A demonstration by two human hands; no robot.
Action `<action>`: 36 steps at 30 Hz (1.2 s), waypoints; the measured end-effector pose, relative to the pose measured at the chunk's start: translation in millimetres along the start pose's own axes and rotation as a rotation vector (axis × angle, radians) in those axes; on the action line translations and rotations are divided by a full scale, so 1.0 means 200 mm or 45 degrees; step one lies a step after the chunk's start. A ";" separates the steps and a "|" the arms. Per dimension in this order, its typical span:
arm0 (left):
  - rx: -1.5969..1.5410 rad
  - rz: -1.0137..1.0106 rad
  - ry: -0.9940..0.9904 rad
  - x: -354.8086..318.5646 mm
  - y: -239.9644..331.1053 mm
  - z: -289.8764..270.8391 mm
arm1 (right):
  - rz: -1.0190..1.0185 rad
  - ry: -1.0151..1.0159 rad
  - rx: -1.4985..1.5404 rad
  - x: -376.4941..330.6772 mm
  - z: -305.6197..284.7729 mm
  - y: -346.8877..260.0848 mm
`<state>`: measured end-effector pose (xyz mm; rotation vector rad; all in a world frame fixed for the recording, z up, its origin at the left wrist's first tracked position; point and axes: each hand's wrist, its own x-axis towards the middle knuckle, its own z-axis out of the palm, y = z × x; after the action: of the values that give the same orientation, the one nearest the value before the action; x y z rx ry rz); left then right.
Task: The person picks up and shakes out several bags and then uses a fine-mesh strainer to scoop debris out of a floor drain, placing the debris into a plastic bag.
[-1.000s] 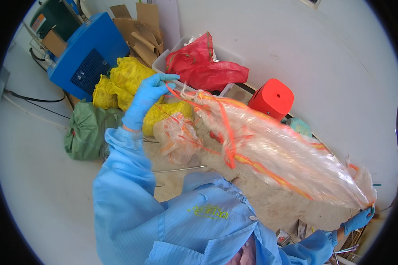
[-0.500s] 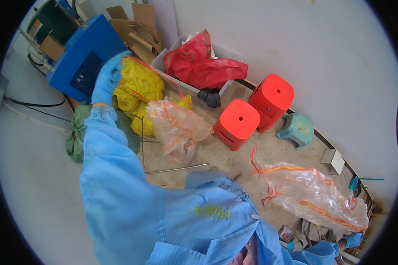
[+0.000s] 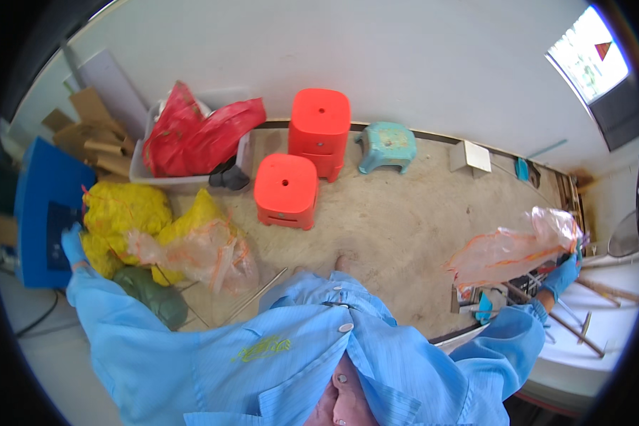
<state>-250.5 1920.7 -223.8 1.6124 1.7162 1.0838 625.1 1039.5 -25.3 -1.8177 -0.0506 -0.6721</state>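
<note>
My right hand (image 3: 562, 275), in a blue glove, is closed on one end of a clear plastic bag (image 3: 500, 255) with orange stripes. The bag hangs crumpled out to the left of that hand. At the far left, my gloved left hand (image 3: 72, 245) is beside a blue machine (image 3: 46, 206) and the edge of a full yellow bag (image 3: 128, 213). Blur hides how its fingers are set and whether they touch either. Another clear bag with orange stripes (image 3: 202, 255) lies by the yellow bags, above a green sack (image 3: 153, 295).
Two red stools (image 3: 285, 186) and a low teal stool (image 3: 388, 145) stand near the wall. Left of them is a grey tub (image 3: 181, 183) holding a red sack (image 3: 192, 138). Cardboard (image 3: 96, 131) leans behind. Metal rods (image 3: 255, 295) lie near my feet; wooden sticks (image 3: 554, 326) are below my right hand.
The view has swung right, so the stools and tub appear farther left. My right hand and its bag have come up into fuller view. My left hand now appears lower, at the far left.
</note>
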 end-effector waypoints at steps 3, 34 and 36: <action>0.679 0.294 0.236 0.06 -0.27 0.28 | 0.150 -0.082 0.232 -0.14 0.06 0.06; -1.088 -0.878 -2.061 -3.79 2.43 3.64 | 0.468 0.139 -0.154 0.80 -0.87 0.80; -1.010 -0.793 -1.995 -3.80 2.62 3.67 | 0.456 0.152 -0.332 0.74 -0.96 0.92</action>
<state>746.3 1292.2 -276.4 0.7544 0.4548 -0.0395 734.6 760.4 -77.6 -1.9633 0.4508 -0.5468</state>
